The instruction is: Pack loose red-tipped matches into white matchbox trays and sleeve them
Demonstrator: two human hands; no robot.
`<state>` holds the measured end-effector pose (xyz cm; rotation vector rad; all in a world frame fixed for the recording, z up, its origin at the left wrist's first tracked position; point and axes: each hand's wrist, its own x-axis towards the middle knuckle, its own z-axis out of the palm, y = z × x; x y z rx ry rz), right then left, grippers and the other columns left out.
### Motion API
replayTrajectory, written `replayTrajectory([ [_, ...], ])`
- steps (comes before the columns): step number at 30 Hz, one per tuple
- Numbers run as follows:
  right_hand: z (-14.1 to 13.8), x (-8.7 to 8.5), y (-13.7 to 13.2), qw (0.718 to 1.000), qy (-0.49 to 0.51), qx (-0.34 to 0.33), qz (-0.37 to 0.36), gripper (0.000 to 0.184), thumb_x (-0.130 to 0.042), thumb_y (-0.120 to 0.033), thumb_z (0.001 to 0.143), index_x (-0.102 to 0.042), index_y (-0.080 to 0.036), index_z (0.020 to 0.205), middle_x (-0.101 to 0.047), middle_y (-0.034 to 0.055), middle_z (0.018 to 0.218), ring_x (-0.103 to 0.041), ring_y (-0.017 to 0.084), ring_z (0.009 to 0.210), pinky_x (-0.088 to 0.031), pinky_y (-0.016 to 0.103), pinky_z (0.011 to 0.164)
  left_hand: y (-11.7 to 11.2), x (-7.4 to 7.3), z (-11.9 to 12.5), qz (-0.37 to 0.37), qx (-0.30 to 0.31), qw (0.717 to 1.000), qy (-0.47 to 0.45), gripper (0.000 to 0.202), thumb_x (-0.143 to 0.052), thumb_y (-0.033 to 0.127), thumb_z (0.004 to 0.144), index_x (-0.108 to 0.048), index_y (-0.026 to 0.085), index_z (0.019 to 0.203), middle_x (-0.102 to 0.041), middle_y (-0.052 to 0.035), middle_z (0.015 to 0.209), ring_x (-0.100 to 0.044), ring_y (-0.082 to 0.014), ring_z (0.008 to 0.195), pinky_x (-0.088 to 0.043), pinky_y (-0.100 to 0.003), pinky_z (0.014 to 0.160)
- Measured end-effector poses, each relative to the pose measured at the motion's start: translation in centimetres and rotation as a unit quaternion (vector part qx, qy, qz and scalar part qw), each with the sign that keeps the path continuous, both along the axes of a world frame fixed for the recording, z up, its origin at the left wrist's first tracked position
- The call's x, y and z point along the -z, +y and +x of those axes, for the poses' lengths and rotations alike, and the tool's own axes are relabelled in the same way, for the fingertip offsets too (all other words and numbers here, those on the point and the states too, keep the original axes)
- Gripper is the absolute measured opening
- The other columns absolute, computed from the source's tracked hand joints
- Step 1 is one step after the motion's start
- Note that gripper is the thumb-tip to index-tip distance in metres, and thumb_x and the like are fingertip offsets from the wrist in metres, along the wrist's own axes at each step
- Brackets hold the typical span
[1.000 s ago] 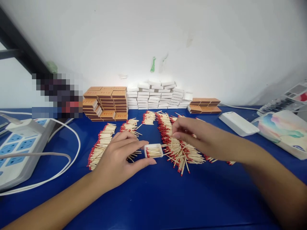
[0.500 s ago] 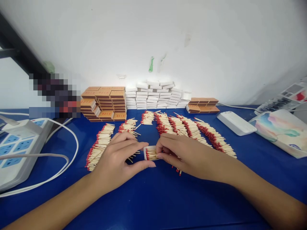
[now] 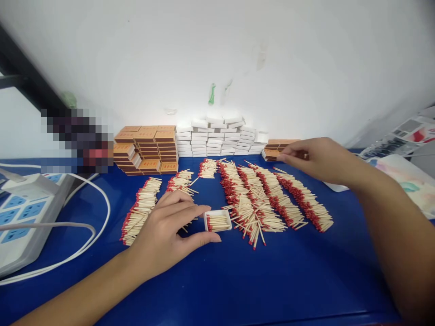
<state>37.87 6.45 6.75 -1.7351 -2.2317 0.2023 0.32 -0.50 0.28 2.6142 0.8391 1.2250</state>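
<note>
Matchbox tray (image 3: 229, 219), white and open-topped, is located near the center of the blue table (image 3: 238, 280), directly ahead of the person. Left hand (image 3: 170, 222) pinches the tray at its left end: the thumb (image 3: 201, 240) bears along the near side and the forefinger (image 3: 193, 213) reaches the far left corner. Matches (image 3: 218, 222) lie inside the tray lengthwise, red heads toward the left end.

Right hand (image 3: 314, 158) is raised well apart from the tray, in front of the right stack of orange matchboxes (image 3: 271, 154). Its fingers are curled, with the thumb close to the forefinger; whether the tips meet, hold anything or contact the stack cannot be determined.

Layout of surrounding items:

Left of the tray, one row of loose matches (image 3: 142, 208) lies beside the left hand; a second row (image 3: 180, 179) is partly covered by it. A short row (image 3: 207, 169) lies beyond the tray. Right of the tray, four slanting rows (image 3: 285, 201) fan outward, with a disordered heap (image 3: 251, 222) at the near end.

White empty trays (image 3: 215, 140) are stacked along the wall (image 3: 170, 59), between the right stack and a larger stack of orange matchboxes (image 3: 149, 145).
</note>
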Motion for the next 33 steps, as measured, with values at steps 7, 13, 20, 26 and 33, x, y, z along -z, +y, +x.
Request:
replayTrajectory([
  [7,5.4,2.8,3.4,0.99,-0.067,0.072,-0.098,0.027,-0.061,-0.04,0.092,-0.074,-0.016,0.09,-0.078,0.0136,0.089,-0.065,0.024,0.079,-0.044,0.037,0.073,0.0,0.0,0.0,-0.003,0.016,1.0,0.002,0.044,-0.092,0.038,0.08,-0.077,0.015,0.114,-0.077,-0.0038,0.081,-0.065,-0.0218,0.089,-0.055,-0.037,0.085],
  [13,4.6,4.2,4.0,0.992,-0.044,0.012,-0.118,0.031,-0.06,-0.04,0.088,-0.077,-0.015,0.094,-0.08,0.0131,0.095,-0.067,0.024,0.082,-0.047,0.037,0.075,0.0,-0.1,-0.1,-0.002,0.012,1.0,0.009,0.044,-0.091,0.039,0.08,-0.076,0.015,0.114,-0.076,-0.0038,0.08,-0.065,-0.0223,0.089,-0.056,-0.038,0.085],
  [20,4.3,4.4,3.9,0.995,-0.03,0.003,-0.098,0.019,-0.064,-0.035,0.087,-0.074,-0.02,0.083,-0.079,0.0083,0.084,-0.066,0.022,0.075,-0.046,0.035,0.071,0.0,0.1,-0.2,-0.001,0.012,1.0,0.01,0.044,-0.091,0.039,0.08,-0.076,0.016,0.115,-0.076,-0.0044,0.082,-0.065,-0.0228,0.091,-0.057,-0.038,0.085],
  [26,3.8,3.7,2.9,0.994,-0.018,-0.016,-0.111,0.022,-0.061,-0.036,0.094,-0.071,-0.02,0.083,-0.078,0.0115,0.083,-0.064,0.023,0.074,-0.045,0.037,0.069,0.1,0.0,-0.2,0.001,0.011,1.0,0.01,0.044,-0.09,0.041,0.081,-0.078,0.017,0.115,-0.074,-0.0053,0.08,-0.066,-0.0224,0.088,-0.058,-0.038,0.083],
  [33,1.7,2.7,2.1,0.998,0.007,-0.009,-0.058,0.03,-0.06,-0.048,0.098,-0.065,-0.021,0.085,-0.071,0.0068,0.08,-0.057,0.019,0.07,-0.042,0.035,0.066,0.1,-0.1,-0.2,0.006,-0.01,1.0,0.01,0.042,-0.091,0.041,0.08,-0.078,0.017,0.113,-0.077,-0.0059,0.083,-0.068,-0.0239,0.089,-0.056,-0.041,0.086],
])
